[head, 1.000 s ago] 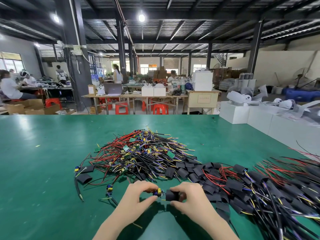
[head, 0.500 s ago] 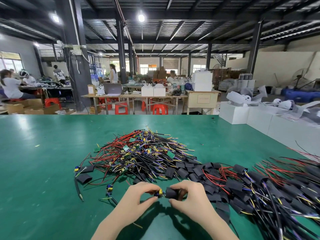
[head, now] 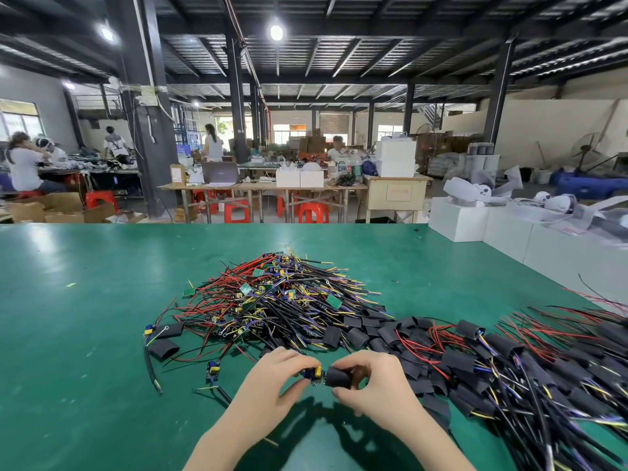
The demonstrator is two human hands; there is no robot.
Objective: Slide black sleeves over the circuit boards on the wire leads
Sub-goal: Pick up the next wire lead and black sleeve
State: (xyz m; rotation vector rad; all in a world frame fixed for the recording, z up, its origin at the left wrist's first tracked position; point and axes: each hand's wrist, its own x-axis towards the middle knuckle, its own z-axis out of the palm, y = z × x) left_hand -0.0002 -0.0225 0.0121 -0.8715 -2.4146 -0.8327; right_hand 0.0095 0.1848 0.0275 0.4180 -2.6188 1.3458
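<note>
Near the front edge of the green tabletop [head: 85,334], at its middle, both hands meet just above the surface. The left hand [head: 272,385] pinches a small circuit board [head: 314,372] — blue and yellow parts show on it — between thumb and curled fingers. The right hand [head: 377,382] grips a black sleeve [head: 338,378] the same way, thumb under it and fingers arched over the top. The sleeve's open end sits right against the board; whether the board's tip is already inside cannot be told.

Behind the hands, toward the middle of the tabletop, lies a tangled heap of bare boards [head: 272,300] with red, black, yellow and purple leads. To the right of it a spread of loose black sleeves [head: 373,329] runs toward the right edge, where it merges into a pile of sleeved leads [head: 509,362], blurred at the front right corner.

Left of the heap, two flat sleeves [head: 166,338] lie apart from the rest, and one lone board [head: 213,370] with its leads sits nearer the front edge, left of the left hand.

Past the far edge stand white boxes [head: 475,219] on the right, tables with red stools [head: 238,210] and several people at work.
</note>
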